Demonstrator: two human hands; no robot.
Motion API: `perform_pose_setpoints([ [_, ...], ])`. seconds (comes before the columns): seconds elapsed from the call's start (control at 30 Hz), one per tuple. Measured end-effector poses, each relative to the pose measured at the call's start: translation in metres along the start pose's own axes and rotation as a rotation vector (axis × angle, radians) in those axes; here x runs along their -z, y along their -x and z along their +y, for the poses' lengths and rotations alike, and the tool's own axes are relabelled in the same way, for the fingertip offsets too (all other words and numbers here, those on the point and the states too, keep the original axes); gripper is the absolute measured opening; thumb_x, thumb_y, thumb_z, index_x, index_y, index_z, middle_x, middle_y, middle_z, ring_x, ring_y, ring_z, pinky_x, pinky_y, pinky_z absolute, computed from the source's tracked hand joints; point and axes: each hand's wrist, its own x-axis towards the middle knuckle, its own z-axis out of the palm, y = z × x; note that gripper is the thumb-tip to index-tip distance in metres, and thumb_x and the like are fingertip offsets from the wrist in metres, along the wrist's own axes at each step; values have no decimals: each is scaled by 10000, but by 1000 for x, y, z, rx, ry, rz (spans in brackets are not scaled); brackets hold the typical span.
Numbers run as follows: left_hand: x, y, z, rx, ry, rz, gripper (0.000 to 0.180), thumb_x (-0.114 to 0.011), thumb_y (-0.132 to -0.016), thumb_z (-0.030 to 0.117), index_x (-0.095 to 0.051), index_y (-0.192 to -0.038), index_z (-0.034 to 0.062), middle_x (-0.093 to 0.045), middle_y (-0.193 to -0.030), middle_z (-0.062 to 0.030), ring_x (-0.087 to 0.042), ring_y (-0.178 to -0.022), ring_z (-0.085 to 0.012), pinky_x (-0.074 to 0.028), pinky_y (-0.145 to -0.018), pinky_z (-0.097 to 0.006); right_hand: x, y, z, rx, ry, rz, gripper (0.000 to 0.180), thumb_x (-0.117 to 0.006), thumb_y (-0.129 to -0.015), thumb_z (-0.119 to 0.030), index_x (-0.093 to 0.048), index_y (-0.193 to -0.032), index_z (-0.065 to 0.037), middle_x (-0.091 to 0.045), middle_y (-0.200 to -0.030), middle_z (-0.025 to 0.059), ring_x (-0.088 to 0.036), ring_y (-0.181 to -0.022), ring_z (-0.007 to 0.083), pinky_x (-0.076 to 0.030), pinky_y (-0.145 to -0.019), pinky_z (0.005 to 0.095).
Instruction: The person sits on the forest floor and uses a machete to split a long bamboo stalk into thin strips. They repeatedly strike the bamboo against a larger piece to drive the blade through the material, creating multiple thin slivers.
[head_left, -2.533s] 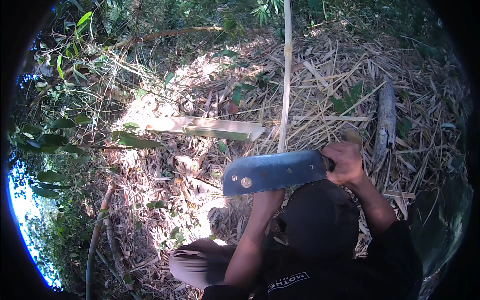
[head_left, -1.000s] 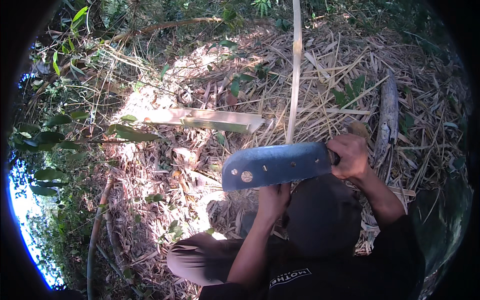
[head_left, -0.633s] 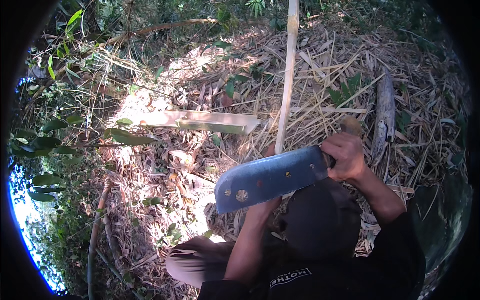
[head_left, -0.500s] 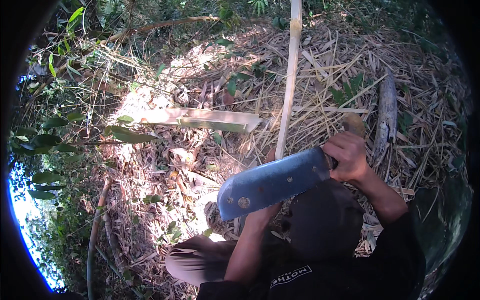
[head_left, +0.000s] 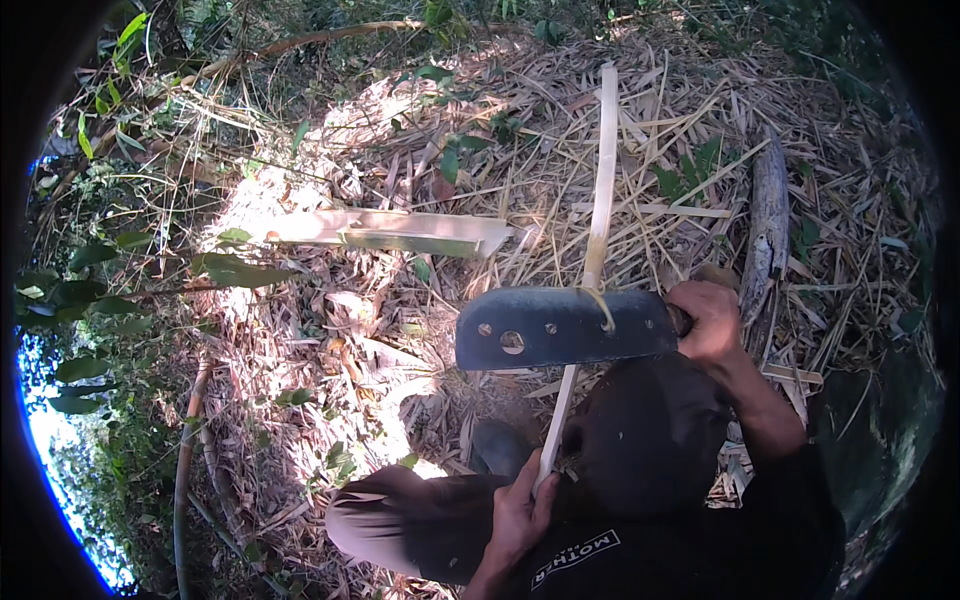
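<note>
Partway shaved, I'd guess: thin curl [head_left: 602,310] at the cleaver [head_left: 580,347], pale strip [head_left: 604,180] running from far, under the blade, to the near left hand [head_left: 520,512], fingers closed round it. Right hand [head_left: 708,318] fully grips the handle. Can't tell how much is left.

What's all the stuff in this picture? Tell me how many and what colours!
Big blade: 1, dark grey, in the right hand
Long strip: 1, pale, passing behind the blade to the left hand
Thin curl: 1, yellow, at the blade
Split bamboo: at least 2, pale and green, left of the strip
Log: 1, grey, right
Pole: 1, brownish, lower left
Dry litter: countless, tan, all around
Green leaves: many, mostly left
Shirt: 1, black, bottom
Hands: 2, lower middle and right
</note>
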Motion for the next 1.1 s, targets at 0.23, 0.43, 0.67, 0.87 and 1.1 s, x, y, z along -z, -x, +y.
perform_pose_setpoints([
  [0.23,6,-65,22,64,23,26,325,-578,-968,138,-575,-1245,-33,-681,-839,-205,-702,-730,-295,-523,-657,-345,3,-31,-15,190,123,-6,306,-753,-521,-226,-589,-743,-94,-555,-668,63,-593,-625,292,-460,-570,396],
  [0.43,-8,-132,35,-119,-202,92,226,-559,-913,79,-634,-1103,-18,-661,-947,-233,-655,-894,-397,-497,-773,-457,12,-41,-24,272,143,-74,346,-731,-469,-206,-599,-772,-103,-598,-714,46,-620,-669,272,-483,-597,387],
  [0.67,-10,-115,24,-272,-58,152,200,-583,-876,46,-646,-1058,-7,-660,-947,-221,-640,-866,-411,-489,-738,-478,11,-34,-17,250,135,-50,343,-766,-513,-282,-598,-756,-108,-602,-718,43,-624,-671,267,-485,-605,379],
  [0.87,3,-91,29,-204,-107,137,189,-573,-917,57,-629,-1085,-10,-656,-900,-207,-651,-832,-369,-493,-733,-448,13,-40,-23,332,114,-7,353,-782,-571,-351,-597,-744,-106,-583,-701,44,-609,-647,263,-474,-598,369],
  [1.1,8,-44,44,55,-117,58,330,-584,-963,128,-570,-1255,-25,-691,-836,-184,-717,-733,-267,-527,-655,-339,13,-29,-13,222,140,52,376,-774,-607,-404,-568,-703,-104,-564,-691,43,-601,-652,255,-462,-597,370],
])
